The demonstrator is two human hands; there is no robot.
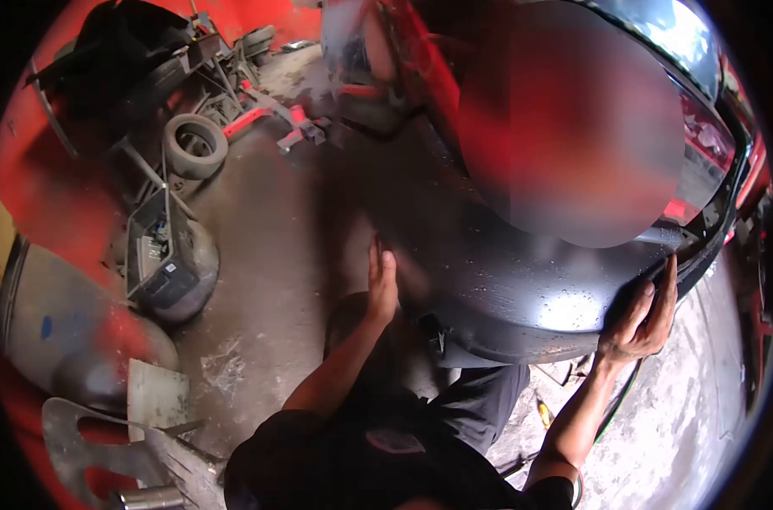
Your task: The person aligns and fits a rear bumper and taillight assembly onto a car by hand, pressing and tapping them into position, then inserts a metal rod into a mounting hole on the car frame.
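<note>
A dark, glossy car bumper [505, 293] with water drops on it spans the space in front of me. My right hand [639, 327] lies against its right end, fingers stretched toward the car and thumb apart. At the panel's left side, my left hand [383, 285] is raised with fingers straight and together, palm turned toward the bumper. Whether the left palm touches the panel I cannot tell. A large blurred oval hides the car area above the bumper.
To the left are a black crate [161, 255] with small items, a tyre [196, 146], a red floor jack [284, 123] and a grey barrel [80, 319]. A metal piece with cut-outs [93, 442] is at lower left. A yellow-handled tool [543, 414] lies on the floor below the bumper.
</note>
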